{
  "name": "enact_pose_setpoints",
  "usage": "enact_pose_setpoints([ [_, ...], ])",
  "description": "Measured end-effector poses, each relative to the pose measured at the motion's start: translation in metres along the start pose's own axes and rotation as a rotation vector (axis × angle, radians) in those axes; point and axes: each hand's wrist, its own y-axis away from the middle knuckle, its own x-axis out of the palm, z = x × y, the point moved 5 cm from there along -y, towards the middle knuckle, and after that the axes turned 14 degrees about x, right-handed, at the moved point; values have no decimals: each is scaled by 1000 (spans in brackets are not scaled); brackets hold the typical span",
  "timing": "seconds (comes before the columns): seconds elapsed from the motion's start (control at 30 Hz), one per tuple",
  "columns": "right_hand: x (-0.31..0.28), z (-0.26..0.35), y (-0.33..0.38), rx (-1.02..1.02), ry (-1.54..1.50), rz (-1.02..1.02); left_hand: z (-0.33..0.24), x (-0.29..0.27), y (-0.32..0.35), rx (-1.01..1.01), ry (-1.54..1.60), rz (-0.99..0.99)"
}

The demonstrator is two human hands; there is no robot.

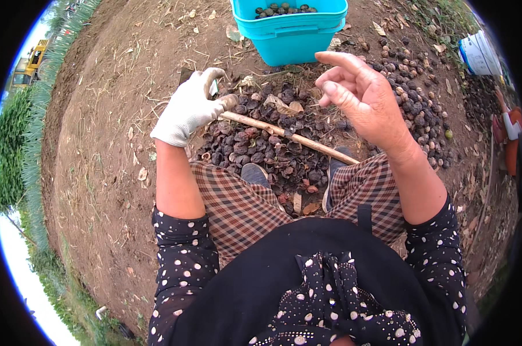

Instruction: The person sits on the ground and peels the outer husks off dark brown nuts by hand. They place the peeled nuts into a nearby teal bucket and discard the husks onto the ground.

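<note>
**Q:** While the gloved left hand (187, 108) closes its fingers (206, 78) round a small tool and what looks like a single nut, resting on the near end of the wooden stick (287, 135), what might go amiss?

**A:** The nut, pinched at the glove's edge, could slip into the heap of dark husks (266, 150) between the feet and be lost among them. The stick lies loose across the heap and may roll if leant upon.

**Q:** And the right hand (362, 92)?

**A:** Bare, raised, fingers loosely spread, holding nothing. A wide swing could scatter the spread of nuts (416, 109) to its right.

**Q:** Room for movement?

**A:** The blue tub (289, 34), part-filled, stands just beyond the heap; its near rim bounds forward reach. Bare soil (105, 138) lies open at left; a white bucket (480, 55) sits well off at right.
</note>
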Motion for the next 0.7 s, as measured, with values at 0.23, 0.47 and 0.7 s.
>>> enact_pose_setpoints([
  [0.23, -131, 2, -2, -81, 181, -313, -114, -15, -3, 638, 927, 167],
  [0.47, -188, -244, 23, 711, 603, -253, -188, -57, 0, 1113, 1435, 178],
  [0.7, -191, -393, 29, 789, 792, -190, -170, -50, -35, 874, 1461, 203],
])
